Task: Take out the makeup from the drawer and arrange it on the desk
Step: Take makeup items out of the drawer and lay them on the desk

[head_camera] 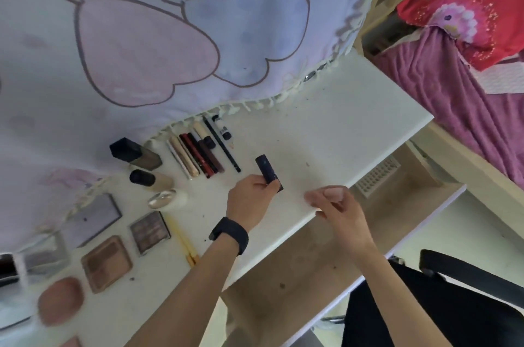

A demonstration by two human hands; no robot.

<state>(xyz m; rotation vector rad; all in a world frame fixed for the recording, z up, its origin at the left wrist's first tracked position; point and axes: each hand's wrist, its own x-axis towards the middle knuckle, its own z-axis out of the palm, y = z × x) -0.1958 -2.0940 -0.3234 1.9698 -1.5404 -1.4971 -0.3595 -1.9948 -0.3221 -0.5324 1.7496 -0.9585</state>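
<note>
I read this as late in the arranging step: my left hand [249, 202] pinches a dark lipstick tube [265, 169] by its lower end between thumb and fingers, low over the white desk [340, 125], with the tube's free end pointing toward eleven o'clock. My right hand [334, 205] sits at three o'clock from the left one, over the desk's near edge, fingers loosely curled; I see nothing in it. At eleven o'clock from the tube lies a tidy row of pencils and sticks [204, 151], side by side and parallel. Further round toward nine o'clock are two foundation bottles [136, 152] on their sides, and at eight o'clock a group of flat palettes [149, 230]. The next move, as I judge it, is to lay the tube down just right of that row, parallel to it. Then the open drawer [326, 247] under the desk edge needs checking. What shows of it looks bare except for a white slotted tray [377, 175] at its far end. The desk top is smooth with a few dark specks. A pale cartoon-print curtain [170, 34] drapes over its back at twelve o'clock, and a bed with a purple blanket [453, 91] stands at two o'clock.
</note>
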